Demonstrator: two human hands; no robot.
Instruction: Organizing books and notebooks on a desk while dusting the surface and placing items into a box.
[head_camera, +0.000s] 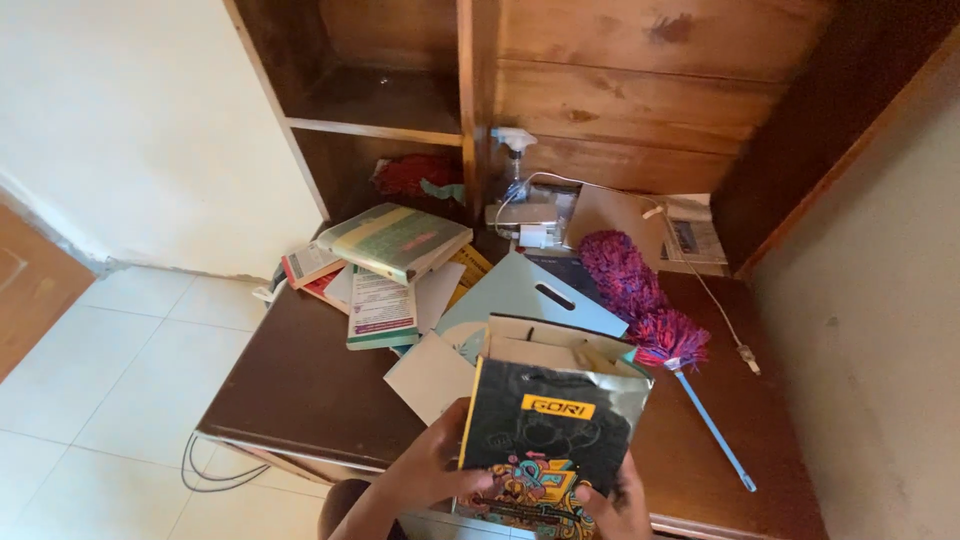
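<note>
Books: I saw a loose pile of paperback books (385, 270) at far left on the dark brown wooden desk (300, 385).
Left hand: my left hand (435, 470) gripped the black glossy paper bag (550, 445) at near centre.
Right hand: my right hand (615, 505) clasped its lower right corner; supporting the base seemed wise.
Duster: a purple-and-pink fluffy duster (640, 295) lay just right.

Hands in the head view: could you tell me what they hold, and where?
Both hands, left and right, grip the dark printed paper bag by its lower corners.

a paper bag (548, 425) stands at the desk's (300, 385) front edge. behind it lies a folder (520, 290), left of that a pile of books (385, 265), right a duster (640, 295). a spray bottle (514, 155) stands at the back.
</note>
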